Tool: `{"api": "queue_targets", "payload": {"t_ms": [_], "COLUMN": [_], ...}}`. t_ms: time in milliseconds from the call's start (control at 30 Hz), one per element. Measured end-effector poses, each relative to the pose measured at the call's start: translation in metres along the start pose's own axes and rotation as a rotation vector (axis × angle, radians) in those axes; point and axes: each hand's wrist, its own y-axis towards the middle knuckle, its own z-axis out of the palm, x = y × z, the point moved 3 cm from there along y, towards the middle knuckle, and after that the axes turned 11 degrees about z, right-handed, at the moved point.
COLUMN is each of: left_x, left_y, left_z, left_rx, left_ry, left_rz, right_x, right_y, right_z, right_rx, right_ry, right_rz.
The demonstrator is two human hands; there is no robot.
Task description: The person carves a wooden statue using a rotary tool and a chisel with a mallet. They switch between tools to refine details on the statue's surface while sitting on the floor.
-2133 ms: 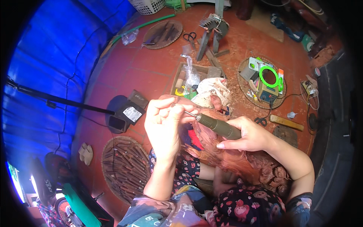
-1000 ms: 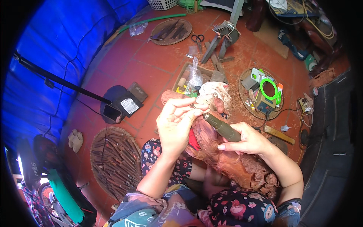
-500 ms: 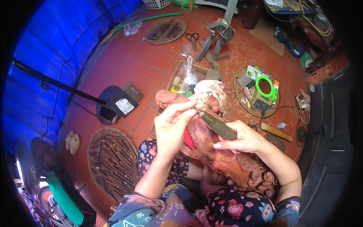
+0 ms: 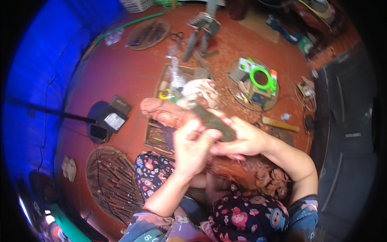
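Note:
My right hand (image 4: pixel 244 139) is closed around a thick olive-green rotary tool handpiece (image 4: pixel 209 121), blurred by motion. Its far end points up and to the left. Pressed close beside it, my left hand (image 4: pixel 189 147) has its fingers curled and its thumb against the handpiece; what lies inside those fingers is hidden. Under both hands, a reddish-brown wood carving (image 4: pixel 161 111) lies across my lap. A carved head shows at its left end, and rounded, petal-like forms (image 4: pixel 272 177) at its right end.
An open wooden box (image 4: pixel 155 137) stands beyond the carving, near a white cloth (image 4: pixel 201 90). Left is a round tray (image 4: pixel 90 173) of carving tools. A round mat (image 4: pixel 231 90) at right bears a green ring (image 4: pixel 261 78) and a control box (image 4: pixel 258 97). A wooden mallet (image 4: pixel 281 124) lies nearby.
My view has swung, so the floor items sit further left. My left fingers have left the handpiece's tip and curled beside its body. More of the carved head shows.

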Motion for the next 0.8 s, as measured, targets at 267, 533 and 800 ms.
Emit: {"api": "queue_targets", "payload": {"t_ms": [267, 533, 800], "left_x": [-0.014, -0.01, -0.015], "left_y": [-0.01, -0.015, -0.03], "left_z": [-0.016, -0.03, -0.044], "left_rx": [-0.254, -0.288, -0.311], "left_ry": [0.215, 0.007, -0.385], "left_rz": [0.068, 0.049, -0.089], "right_x": [0.003, 0.012, -0.063], "right_y": [-0.006, -0.003, -0.051], "right_z": [0.0, -0.002, -0.254], "right_rx": [-0.908, -0.357, -1.224], "right_ry": [-0.983, -0.751, -1.389], "right_rz": [-0.357, -0.215, 0.444]}}
